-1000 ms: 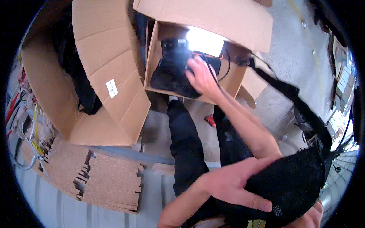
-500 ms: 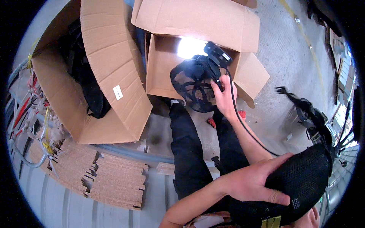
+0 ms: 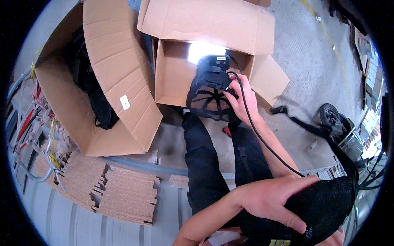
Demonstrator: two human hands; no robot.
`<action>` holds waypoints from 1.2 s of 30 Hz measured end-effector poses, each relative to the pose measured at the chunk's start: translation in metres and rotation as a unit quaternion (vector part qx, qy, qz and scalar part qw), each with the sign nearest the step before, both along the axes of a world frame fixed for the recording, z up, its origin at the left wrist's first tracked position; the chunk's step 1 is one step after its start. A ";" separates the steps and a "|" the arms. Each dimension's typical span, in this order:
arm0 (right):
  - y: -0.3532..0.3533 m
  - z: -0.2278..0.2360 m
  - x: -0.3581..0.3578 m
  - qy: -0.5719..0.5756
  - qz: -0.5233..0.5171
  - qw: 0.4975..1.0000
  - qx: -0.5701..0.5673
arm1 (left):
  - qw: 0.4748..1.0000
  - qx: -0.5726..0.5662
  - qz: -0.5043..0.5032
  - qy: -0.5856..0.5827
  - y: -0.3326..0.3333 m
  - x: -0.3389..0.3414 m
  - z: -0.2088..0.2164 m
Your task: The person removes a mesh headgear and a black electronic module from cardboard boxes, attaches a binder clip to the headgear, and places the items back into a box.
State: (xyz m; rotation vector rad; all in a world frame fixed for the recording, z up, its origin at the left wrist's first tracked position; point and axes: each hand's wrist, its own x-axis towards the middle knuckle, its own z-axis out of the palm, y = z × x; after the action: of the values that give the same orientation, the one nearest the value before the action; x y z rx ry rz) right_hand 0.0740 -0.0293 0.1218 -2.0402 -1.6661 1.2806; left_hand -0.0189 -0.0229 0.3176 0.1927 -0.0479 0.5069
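My right hand (image 3: 244, 98) pinches the edge of a black mesh cap (image 3: 210, 100) with straps radiating across its crown. A small black device (image 3: 214, 63) is fixed to the cap, and a black cable (image 3: 262, 135) runs from there down along my right forearm. My left hand (image 3: 273, 203) reaches across to the right and grips a bulky black mesh pack (image 3: 324, 205), thumb on top; its other fingers are hidden. From the pack, a loose black strap (image 3: 305, 126) trails up and outward. The cap hangs over the near edge of an open cardboard box (image 3: 172, 78).
A bright white glow shows inside that box. At left, a larger open carton (image 3: 123, 78) holds black gear (image 3: 98, 98). Stacked flat boards (image 3: 127, 194) lie lower left, beside tangled straps and wrapping (image 3: 39, 119). A black wheel (image 3: 329, 115) stands at right.
My right hand has turned the cap, so its device now sits upright at the top, further left. The loose strap at right has swung down and left. My left hand stays on the pack.
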 end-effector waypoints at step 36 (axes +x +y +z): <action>0.044 -0.020 0.042 0.099 -0.016 0.994 0.048 | 0.987 -0.100 -0.018 -0.125 0.010 0.022 -0.004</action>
State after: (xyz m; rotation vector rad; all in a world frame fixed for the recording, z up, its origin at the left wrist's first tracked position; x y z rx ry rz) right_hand 0.1162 0.0147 0.1017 -1.8122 -1.5676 1.3171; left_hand 0.0034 -0.0125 0.3139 -0.0685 -0.2444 0.4935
